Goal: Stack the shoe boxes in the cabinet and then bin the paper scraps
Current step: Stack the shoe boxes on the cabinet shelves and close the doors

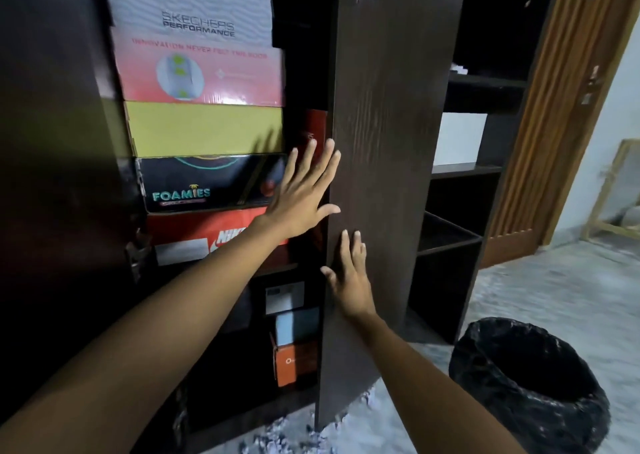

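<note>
Both hands are flat on the dark wood cabinet door [381, 142] in the middle of the frame. Left hand [304, 194] has its fingers straight and spread, tips at the door's edge; right hand [349, 277] just below, fingers straight and close together. Shoe boxes sit stacked upper left: Skechers box [187, 6] on top, then pink box [201, 72], yellow box [204, 128], Foamies box [207, 183], Nike box [194, 239]. Paper scraps [277, 436] lie on the floor at the bottom, black-lined bin [530, 384] lower right.
</note>
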